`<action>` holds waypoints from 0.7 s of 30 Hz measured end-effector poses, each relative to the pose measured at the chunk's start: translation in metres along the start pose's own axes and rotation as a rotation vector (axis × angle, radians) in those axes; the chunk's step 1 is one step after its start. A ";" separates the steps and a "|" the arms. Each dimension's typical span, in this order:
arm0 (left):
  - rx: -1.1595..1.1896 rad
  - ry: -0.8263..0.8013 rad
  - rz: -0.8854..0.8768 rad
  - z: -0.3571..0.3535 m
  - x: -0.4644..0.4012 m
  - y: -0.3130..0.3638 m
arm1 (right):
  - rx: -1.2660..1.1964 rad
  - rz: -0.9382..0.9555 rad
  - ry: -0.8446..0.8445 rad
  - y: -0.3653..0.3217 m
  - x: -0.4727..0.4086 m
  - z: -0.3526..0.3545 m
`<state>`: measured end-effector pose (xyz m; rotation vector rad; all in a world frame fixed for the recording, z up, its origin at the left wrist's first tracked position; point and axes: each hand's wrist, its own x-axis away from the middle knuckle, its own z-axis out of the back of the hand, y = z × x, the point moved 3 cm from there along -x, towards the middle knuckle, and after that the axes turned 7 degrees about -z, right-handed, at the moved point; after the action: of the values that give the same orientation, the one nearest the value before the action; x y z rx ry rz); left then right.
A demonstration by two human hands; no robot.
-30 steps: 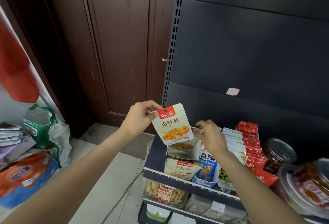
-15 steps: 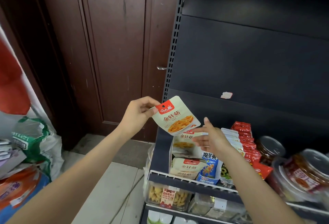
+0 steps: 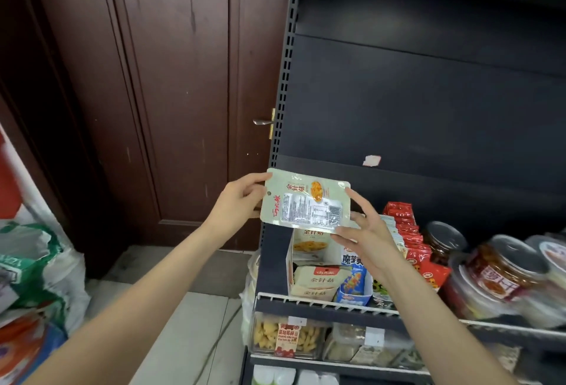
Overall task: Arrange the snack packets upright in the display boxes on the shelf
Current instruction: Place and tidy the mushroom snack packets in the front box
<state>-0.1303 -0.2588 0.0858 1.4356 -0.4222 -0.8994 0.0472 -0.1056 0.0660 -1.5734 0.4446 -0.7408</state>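
Both forearms reach up from the bottom of the view toward the left end of the shelf [image 3: 324, 308]. The left hand [image 3: 237, 202] grips the left short edge of a pale packet [image 3: 306, 202], thumb on the near face and fingers curled behind it. The right hand [image 3: 366, 231] meets the packet's right end: its index finger lies straight along the right edge and another fingertip touches the lower right corner; whether those fingers pinch the packet or only steady it cannot be told. The packet is held in the air, turned sideways with its long axis level, its printed back label and barcode facing the camera.

Directly below it, at the shelf's left front corner, stands an open white box [image 3: 309, 265] with a few similar pale packets inside, one upright at the back and others slumped at the front. Just right of it, a blue packet [image 3: 352, 280] stands at the front rail. Farther right along the shelf run a row of red packets [image 3: 410, 237], then clear jars [image 3: 502, 274] with reddish contents near the right edge.

Under the shelf, a lower tier holds a clear tub of biscuits [image 3: 284, 335]. Behind everything are the dark back panel [image 3: 428, 109] and, to the left, a brown door [image 3: 171, 78]. Bags [image 3: 36, 265] sit on the floor at far left.
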 end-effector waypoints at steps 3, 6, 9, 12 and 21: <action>-0.126 -0.078 -0.075 0.004 0.001 -0.001 | 0.196 0.110 0.055 -0.004 0.006 -0.001; -0.202 -0.087 -0.159 0.007 0.002 -0.003 | 0.261 0.198 0.054 -0.006 0.011 -0.002; -0.241 -0.082 -0.194 0.006 0.004 -0.004 | 0.293 0.259 0.080 -0.007 0.012 -0.003; -0.236 -0.089 -0.186 0.004 0.003 -0.005 | 0.294 0.271 0.086 -0.005 0.009 -0.003; -0.256 -0.128 -0.113 0.010 -0.003 -0.010 | 0.007 0.130 0.039 -0.004 -0.007 0.009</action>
<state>-0.1421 -0.2615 0.0789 1.1799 -0.3100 -1.0989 0.0483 -0.0935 0.0682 -1.5108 0.5670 -0.6735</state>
